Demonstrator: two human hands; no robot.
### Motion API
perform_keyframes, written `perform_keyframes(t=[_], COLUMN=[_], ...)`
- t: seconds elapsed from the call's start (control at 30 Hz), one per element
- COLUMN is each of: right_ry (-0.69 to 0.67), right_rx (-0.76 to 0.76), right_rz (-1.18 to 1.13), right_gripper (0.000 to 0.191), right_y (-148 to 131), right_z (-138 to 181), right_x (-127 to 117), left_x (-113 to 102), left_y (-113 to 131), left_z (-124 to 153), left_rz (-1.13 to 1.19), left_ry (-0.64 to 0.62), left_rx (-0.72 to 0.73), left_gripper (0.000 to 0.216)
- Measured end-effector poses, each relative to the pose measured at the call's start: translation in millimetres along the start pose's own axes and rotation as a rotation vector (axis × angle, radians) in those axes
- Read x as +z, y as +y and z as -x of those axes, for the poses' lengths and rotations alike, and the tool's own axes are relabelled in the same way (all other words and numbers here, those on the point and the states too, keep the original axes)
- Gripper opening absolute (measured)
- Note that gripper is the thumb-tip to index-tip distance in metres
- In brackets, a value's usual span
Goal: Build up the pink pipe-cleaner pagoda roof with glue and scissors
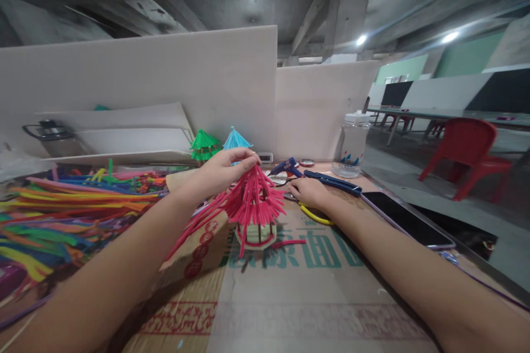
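- Pink pipe-cleaner model (254,207): small roofed pavilion shape w/ pink strands fanning down from a peak. It stands on a printed cardboard sheet (290,287) near the middle of the tabletop.
- Left hand (226,171): fingertips pinched shut on the peak of the pink roof, bunching the strands together.
- Right hand (308,192): lies low on the tabletop just right of the model, fingers curled, among tools. Can't tell if it grips anything.
- Tools by the right hand: blue-handled tool (335,182) just beyond it, yellow-handled tool (314,216) partly under the wrist, blue glue gun (285,165) toward the far edge.
- Left edge: big loose pile of pipe cleaners (62,204), many colours.
- Far edge: green model (204,146) and light-blue model (236,139) side by side, in front of white boards (165,77).
- Far right corner: clear plastic jar (354,146) w/ white lid.
- Right edge: dark phone (408,220), lying flat, screen up.
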State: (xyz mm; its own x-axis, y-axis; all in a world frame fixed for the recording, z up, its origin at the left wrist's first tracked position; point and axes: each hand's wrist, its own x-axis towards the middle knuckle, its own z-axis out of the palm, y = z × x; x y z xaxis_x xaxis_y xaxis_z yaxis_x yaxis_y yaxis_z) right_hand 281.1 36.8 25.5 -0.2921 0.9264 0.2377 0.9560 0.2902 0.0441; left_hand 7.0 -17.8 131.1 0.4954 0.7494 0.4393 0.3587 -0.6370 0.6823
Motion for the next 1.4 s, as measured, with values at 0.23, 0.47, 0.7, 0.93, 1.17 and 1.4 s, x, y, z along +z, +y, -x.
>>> perform_keyframes(t=[0.23,0.47,0.7,0.93,1.17,1.4], right_ry=[-0.004,-0.011,-0.015,-0.017,-0.032,-0.023], right_rx=[-0.002,0.012,0.013,0.010,0.015,0.008], right_rz=[0.004,-0.003,-0.009,-0.008,-0.008,-0.006], right_gripper=[0.044,0.043,0.047,0.044,0.044,0.042], right_y=[-3,-3,-1,-3,-4,-3], right_z=[1,3,3,3,3,3], right_x=[-3,-3,-2,-4,-6,-4], left_x=[1,-1,1,2,2,0], left_y=[3,4,12,12,11,8], left_z=[1,0,4,4,3,3], left_rz=[-0.042,-0.123,-0.166,-0.195,-0.200,-0.187], left_ry=[0.032,0.058,0.106,0.135,0.167,0.155], left_rx=[0.076,0.045,-0.009,0.004,-0.049,-0.057], left_gripper=[0.035,0.042,0.037,0.037,0.039,0.043])
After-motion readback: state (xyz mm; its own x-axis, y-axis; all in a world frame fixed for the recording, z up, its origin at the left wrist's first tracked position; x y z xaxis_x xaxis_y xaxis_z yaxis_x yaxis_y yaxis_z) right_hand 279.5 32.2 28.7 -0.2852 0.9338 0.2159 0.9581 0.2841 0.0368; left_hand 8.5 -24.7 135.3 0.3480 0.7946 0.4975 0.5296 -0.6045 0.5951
